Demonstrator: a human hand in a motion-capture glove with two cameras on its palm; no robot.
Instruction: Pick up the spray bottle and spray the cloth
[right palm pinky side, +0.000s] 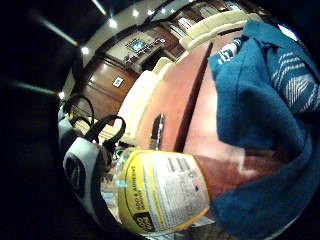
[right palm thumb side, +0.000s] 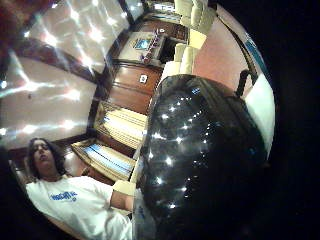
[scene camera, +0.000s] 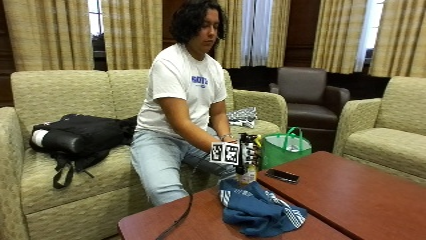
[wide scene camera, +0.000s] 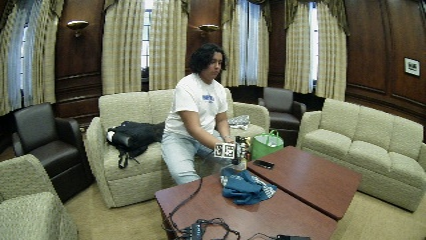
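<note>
Frame centre: seated person's right hand holds spray bottle upright just above blue cloth on red-brown table; phone right of bottle.

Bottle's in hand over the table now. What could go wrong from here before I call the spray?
1. The phone lies on the table just beside the spray bottle, so mist aimed loosely could wet it.
2. The blue cloth is bunched in a heap near the table's edge, so spray may hit only its top folds or overshoot onto the wood.
3. The right hand holds the bottle near that edge; a slip could drop it to the floor.
</note>
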